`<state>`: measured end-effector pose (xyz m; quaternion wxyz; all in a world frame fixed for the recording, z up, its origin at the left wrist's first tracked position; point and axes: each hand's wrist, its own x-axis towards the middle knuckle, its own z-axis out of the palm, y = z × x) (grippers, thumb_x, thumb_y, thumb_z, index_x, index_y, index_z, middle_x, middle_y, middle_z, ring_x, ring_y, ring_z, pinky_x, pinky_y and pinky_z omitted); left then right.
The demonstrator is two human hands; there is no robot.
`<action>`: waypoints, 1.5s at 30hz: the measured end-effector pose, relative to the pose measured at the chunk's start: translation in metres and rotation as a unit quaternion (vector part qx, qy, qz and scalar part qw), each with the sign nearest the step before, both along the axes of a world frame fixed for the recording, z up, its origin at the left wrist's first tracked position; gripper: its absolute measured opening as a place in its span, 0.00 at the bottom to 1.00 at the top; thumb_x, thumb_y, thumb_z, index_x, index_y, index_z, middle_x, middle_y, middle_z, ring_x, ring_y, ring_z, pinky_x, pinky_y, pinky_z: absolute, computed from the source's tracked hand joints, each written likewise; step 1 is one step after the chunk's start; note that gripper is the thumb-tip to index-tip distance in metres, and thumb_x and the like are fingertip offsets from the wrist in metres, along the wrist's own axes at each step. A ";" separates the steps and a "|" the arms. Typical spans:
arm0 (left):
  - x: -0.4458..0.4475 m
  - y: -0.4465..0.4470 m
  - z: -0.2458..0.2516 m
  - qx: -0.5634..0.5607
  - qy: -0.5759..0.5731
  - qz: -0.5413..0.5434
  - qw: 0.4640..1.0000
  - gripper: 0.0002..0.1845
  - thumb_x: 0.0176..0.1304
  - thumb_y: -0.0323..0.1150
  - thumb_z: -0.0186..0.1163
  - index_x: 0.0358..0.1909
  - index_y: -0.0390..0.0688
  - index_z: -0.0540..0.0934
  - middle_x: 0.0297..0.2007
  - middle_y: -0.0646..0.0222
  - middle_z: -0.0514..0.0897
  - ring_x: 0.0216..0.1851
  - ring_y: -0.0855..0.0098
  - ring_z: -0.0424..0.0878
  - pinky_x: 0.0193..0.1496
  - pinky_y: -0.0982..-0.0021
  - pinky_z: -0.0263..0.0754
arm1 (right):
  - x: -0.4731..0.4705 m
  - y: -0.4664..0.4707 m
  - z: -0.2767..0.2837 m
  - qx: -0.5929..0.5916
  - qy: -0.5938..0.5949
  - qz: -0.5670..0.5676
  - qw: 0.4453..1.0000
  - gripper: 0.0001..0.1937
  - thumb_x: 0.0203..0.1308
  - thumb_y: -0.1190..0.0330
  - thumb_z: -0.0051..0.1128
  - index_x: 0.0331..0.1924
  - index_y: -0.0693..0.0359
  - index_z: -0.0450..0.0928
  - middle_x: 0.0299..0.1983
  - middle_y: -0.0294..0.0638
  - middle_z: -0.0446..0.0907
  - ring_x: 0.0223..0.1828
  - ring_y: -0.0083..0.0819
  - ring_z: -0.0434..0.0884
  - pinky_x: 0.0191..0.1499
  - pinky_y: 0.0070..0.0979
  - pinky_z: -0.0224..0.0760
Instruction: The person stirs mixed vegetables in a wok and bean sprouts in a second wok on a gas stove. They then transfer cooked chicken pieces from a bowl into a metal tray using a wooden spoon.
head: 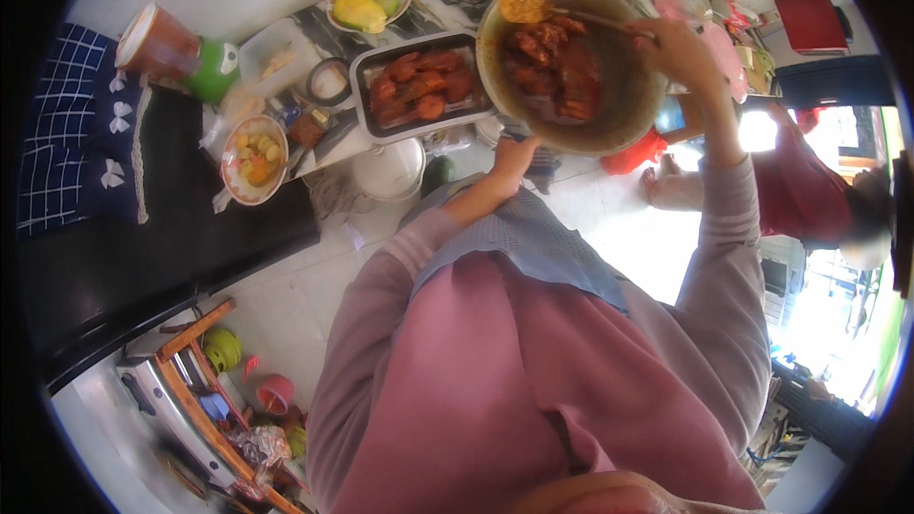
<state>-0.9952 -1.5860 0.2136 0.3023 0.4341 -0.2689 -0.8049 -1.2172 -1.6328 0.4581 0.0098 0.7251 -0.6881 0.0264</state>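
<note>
My right hand (pixel 675 50) grips the handle of a cooking spoon or spatula (pixel 523 1), whose head is coated in orange-red sauce. The head is over the far left rim of a large, wide pan (pixel 635 103). Inside the pan lie chunks of food, apparently meat, in dark red sauce (pixel 550 78). My left hand (pixel 513 163) is closed at the pan's near edge; its fingertips are partly hidden by the rim. Directly left of the pan, a rectangular metal tray (pixel 365 111) holds several similar red-sauced pieces (pixel 425 86).
On the marble-patterned counter (pixel 332 150) are a plate of cut yellow-green fruit (pixel 365 8), a plastic container (pixel 268 57) and a bowl of pale pieces (pixel 253 160). A white lidded bucket (pixel 389 170) stands below. Another person in red (pixel 803 189) is at the right.
</note>
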 end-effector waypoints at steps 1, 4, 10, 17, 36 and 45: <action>0.000 0.000 0.000 0.010 0.012 -0.007 1.000 0.13 0.54 0.29 0.62 0.38 0.28 0.78 0.32 0.57 0.82 0.31 0.66 0.82 0.33 0.67 0.77 | -0.013 -0.002 0.007 -0.020 0.064 0.005 0.998 0.14 0.57 0.71 0.51 0.46 0.55 0.82 0.33 0.49 0.82 0.35 0.45 0.82 0.37 0.37 0.74; -0.002 0.000 -0.004 0.002 0.026 0.009 1.000 0.13 0.53 0.30 0.62 0.35 0.28 0.78 0.28 0.61 0.83 0.25 0.68 0.82 0.28 0.68 0.76 | -0.037 -0.010 0.009 -0.014 0.244 -0.066 0.967 0.09 0.57 0.70 0.51 0.38 0.56 0.82 0.32 0.47 0.82 0.34 0.41 0.82 0.37 0.37 0.75; -0.004 0.001 -0.014 -0.021 0.004 0.021 1.000 0.13 0.51 0.31 0.62 0.33 0.29 0.79 0.28 0.63 0.82 0.28 0.70 0.80 0.31 0.69 0.73 | -0.045 -0.016 -0.052 -0.060 0.319 -0.087 0.942 0.07 0.53 0.73 0.50 0.32 0.55 0.80 0.31 0.44 0.80 0.32 0.41 0.83 0.34 0.38 0.75; -0.001 0.002 -0.013 -0.014 -0.020 0.021 0.999 0.13 0.53 0.30 0.63 0.38 0.32 0.78 0.32 0.63 0.82 0.31 0.69 0.81 0.35 0.69 0.75 | -0.067 0.007 -0.043 -0.024 0.240 -0.017 0.970 0.06 0.51 0.70 0.52 0.24 0.57 0.80 0.26 0.46 0.81 0.31 0.42 0.83 0.30 0.39 0.75; -0.008 0.004 -0.013 0.001 0.002 0.030 1.000 0.13 0.54 0.29 0.62 0.38 0.31 0.77 0.32 0.61 0.82 0.31 0.67 0.81 0.33 0.67 0.76 | -0.075 0.031 -0.043 0.195 0.093 -0.166 0.962 0.14 0.54 0.67 0.52 0.44 0.46 0.85 0.40 0.43 0.83 0.45 0.41 0.81 0.47 0.39 0.74; -0.011 0.005 -0.010 0.021 0.007 0.034 0.999 0.10 0.53 0.29 0.60 0.34 0.32 0.77 0.28 0.63 0.82 0.27 0.69 0.81 0.31 0.69 0.74 | -0.081 0.039 -0.063 0.194 -0.027 -0.144 0.970 0.15 0.56 0.65 0.52 0.47 0.50 0.84 0.44 0.48 0.82 0.47 0.46 0.80 0.49 0.39 0.73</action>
